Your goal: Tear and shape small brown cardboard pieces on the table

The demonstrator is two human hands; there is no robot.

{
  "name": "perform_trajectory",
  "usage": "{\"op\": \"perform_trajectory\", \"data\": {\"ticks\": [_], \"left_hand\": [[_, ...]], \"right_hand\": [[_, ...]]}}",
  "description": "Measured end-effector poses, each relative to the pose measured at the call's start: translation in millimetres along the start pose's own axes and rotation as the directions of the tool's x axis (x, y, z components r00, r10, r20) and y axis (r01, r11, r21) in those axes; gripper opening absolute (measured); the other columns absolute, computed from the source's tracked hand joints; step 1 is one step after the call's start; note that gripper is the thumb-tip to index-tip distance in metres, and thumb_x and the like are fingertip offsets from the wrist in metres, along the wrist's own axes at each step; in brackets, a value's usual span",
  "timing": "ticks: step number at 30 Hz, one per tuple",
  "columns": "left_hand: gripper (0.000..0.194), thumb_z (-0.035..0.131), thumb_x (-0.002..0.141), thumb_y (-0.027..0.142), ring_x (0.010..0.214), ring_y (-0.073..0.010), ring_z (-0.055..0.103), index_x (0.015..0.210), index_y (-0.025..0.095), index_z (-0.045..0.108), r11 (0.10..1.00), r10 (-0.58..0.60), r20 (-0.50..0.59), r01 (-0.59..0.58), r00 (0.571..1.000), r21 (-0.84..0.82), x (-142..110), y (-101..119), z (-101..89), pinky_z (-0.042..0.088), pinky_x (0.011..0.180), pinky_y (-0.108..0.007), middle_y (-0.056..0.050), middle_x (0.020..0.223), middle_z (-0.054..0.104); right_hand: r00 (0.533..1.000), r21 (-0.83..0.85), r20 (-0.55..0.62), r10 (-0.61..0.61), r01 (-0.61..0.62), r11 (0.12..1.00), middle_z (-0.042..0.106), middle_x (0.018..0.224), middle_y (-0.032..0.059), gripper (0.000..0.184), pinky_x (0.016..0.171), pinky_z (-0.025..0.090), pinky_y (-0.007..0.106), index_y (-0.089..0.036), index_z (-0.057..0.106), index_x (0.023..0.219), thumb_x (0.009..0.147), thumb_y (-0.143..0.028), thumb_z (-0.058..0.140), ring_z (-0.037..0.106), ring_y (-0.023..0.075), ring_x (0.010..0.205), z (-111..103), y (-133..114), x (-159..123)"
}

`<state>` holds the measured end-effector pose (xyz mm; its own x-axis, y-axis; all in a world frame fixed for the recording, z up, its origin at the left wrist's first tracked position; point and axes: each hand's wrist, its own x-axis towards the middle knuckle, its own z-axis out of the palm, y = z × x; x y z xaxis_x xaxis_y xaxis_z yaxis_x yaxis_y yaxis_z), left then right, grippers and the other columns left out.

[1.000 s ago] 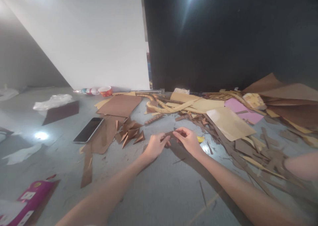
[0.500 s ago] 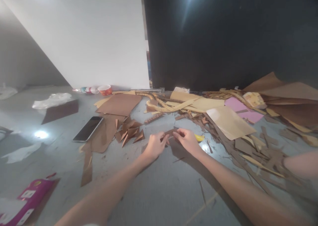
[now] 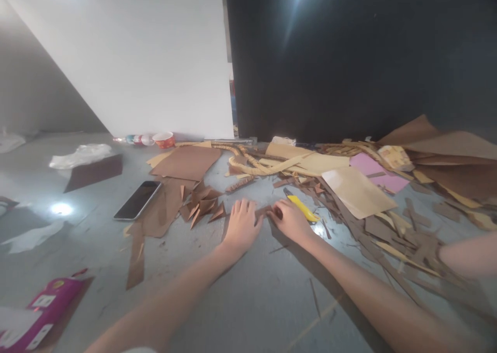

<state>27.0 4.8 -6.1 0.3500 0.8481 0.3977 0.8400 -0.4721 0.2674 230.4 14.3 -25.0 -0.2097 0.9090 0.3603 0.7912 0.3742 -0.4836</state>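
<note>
My left hand [image 3: 241, 228] lies flat on the grey table with its fingers stretched out. Its thumb edge is by a small brown paper piece [image 3: 264, 209] that shows in the gap between my hands. My right hand [image 3: 290, 219] is curled, thumb and fingers pinched at the other end of that piece; much of the piece is hidden. Just beyond my right hand lies a yellow utility knife [image 3: 303, 208]. Left of my left hand is a cluster of folded brown paper points [image 3: 204, 203].
A phone [image 3: 139, 200] rests beside brown sheets [image 3: 186, 162]. Cut brown strips [image 3: 353, 226], a tan sheet [image 3: 355, 192] and a pink sheet [image 3: 378, 173] cover the right side. Another person's arm [image 3: 468, 254] reaches in there. A purple packet [image 3: 58, 301] is at front left.
My left hand has gone from a pinch to lying flat, fingers extended. My right hand has shifted slightly, and more of the yellow knife shows beside it.
</note>
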Motion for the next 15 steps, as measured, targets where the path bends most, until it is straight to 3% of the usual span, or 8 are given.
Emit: {"op": "perform_trajectory", "data": {"ticks": [2, 5, 9, 15], "left_hand": [[0.019, 0.061, 0.099, 0.018, 0.112, -0.0331, 0.063, 0.117, 0.018, 0.066, 0.994, 0.092, 0.027, -0.093, 0.995, 0.049, -4, 2, 1.8, 0.054, 0.095, -0.049, -0.015, 0.121, 0.068], [0.032, 0.051, 0.098, 0.008, 0.115, -0.0293, 0.066, 0.123, 0.019, 0.067, 0.970, 0.242, 0.097, -0.243, 0.965, -0.008, -11, 3, 9.5, 0.057, 0.096, -0.045, -0.014, 0.124, 0.070], [0.049, 0.047, 0.091, 0.002, 0.131, -0.0303, 0.064, 0.134, 0.017, 0.065, 0.970, 0.239, 0.071, -0.236, 0.968, -0.054, -19, 3, 17.8, 0.056, 0.108, -0.048, -0.016, 0.134, 0.070], [0.052, 0.046, 0.088, 0.002, 0.134, -0.0324, 0.063, 0.136, 0.013, 0.065, 0.968, 0.234, 0.071, -0.226, 0.970, -0.105, -15, 3, 11.2, 0.051, 0.115, -0.053, -0.018, 0.139, 0.069]], "right_hand": [[1.000, -0.011, -0.011, 0.006, -0.006, 1.000, 0.065, 0.084, 0.0047, 0.024, 0.075, 0.041, 0.034, -0.023, 0.059, 0.080, 0.100, -0.035, 0.064, 0.058, 0.0229, 0.081, 2, 0, -1], [0.999, -0.004, -0.036, 0.035, -0.035, 0.999, 0.067, 0.093, 0.0066, 0.017, 0.077, 0.044, 0.035, -0.022, 0.065, 0.094, 0.099, -0.038, 0.065, 0.061, 0.0246, 0.087, 2, 0, -2], [0.998, 0.015, -0.035, 0.046, -0.045, 0.999, 0.067, 0.102, 0.0079, 0.021, 0.081, 0.048, 0.037, -0.023, 0.070, 0.114, 0.100, -0.038, 0.065, 0.063, 0.0254, 0.091, 1, -1, -3], [0.999, 0.086, -0.031, 0.034, -0.031, 0.996, 0.066, 0.103, 0.0072, 0.017, 0.085, 0.050, 0.038, -0.024, 0.072, 0.112, 0.099, -0.032, 0.064, 0.065, 0.0250, 0.093, -1, 0, -2]]}}
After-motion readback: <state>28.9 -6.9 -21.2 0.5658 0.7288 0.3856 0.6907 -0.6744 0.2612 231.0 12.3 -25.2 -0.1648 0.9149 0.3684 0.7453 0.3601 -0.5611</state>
